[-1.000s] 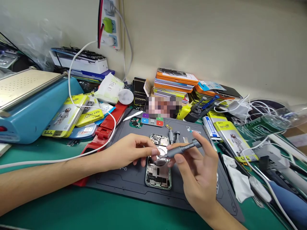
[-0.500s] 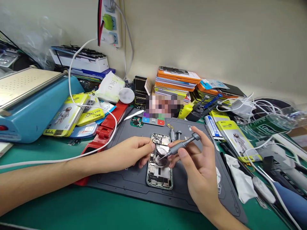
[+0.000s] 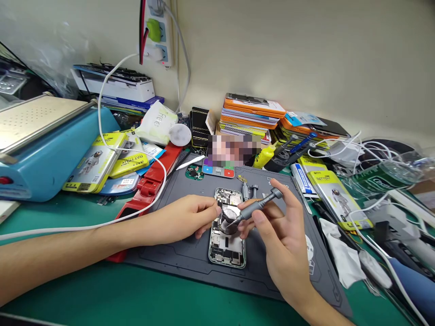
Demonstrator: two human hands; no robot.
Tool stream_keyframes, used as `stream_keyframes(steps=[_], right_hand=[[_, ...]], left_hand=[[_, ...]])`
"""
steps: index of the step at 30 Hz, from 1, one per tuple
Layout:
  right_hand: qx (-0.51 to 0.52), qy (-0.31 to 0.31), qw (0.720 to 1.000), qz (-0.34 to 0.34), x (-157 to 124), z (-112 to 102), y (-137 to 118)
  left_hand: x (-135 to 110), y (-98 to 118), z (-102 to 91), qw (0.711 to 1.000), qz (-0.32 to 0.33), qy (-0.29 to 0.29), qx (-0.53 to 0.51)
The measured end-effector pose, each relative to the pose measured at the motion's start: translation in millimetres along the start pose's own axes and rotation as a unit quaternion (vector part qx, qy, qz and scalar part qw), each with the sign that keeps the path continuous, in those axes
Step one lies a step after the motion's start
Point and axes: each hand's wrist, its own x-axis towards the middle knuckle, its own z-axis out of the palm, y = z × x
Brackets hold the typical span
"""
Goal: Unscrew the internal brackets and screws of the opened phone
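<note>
Phone (image 3: 227, 246), internals exposed, on mat (image 3: 180, 262); right hand (image 3: 283, 235) pinching screwdriver (image 3: 254, 210), left hand (image 3: 183, 218) with fingertips pressed together; yellow box (image 3: 340, 199) labelled "BATTERY"; packet (image 3: 157, 124) marked "Free".

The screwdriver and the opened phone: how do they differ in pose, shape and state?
The screwdriver is held slanted in the right hand, while the opened phone lies flat on the mat. The screwdriver is slim and rod-like; the opened phone is a broader rectangle. The opened phone exposes inner parts; the screwdriver shows only its outside.
</note>
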Motion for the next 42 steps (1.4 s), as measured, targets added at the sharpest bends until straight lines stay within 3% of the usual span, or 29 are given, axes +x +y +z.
stream_keyframes(steps=[17,29,42], right_hand=[[0.026,-0.002,1.000,0.005,-0.4,0.3,-0.1],[-0.014,-0.016,1.000,-0.005,-1.3,0.1,1.8],[0.027,-0.013,1.000,0.007,-1.1,0.6,1.4]], left_hand=[[-0.3,0.4,0.7,1.000,-0.003,-0.005,0.022],[0.3,-0.8,0.3,1.000,-0.002,-0.006,0.027],[-0.3,-0.1,0.2,0.999,-0.005,-0.004,0.035]])
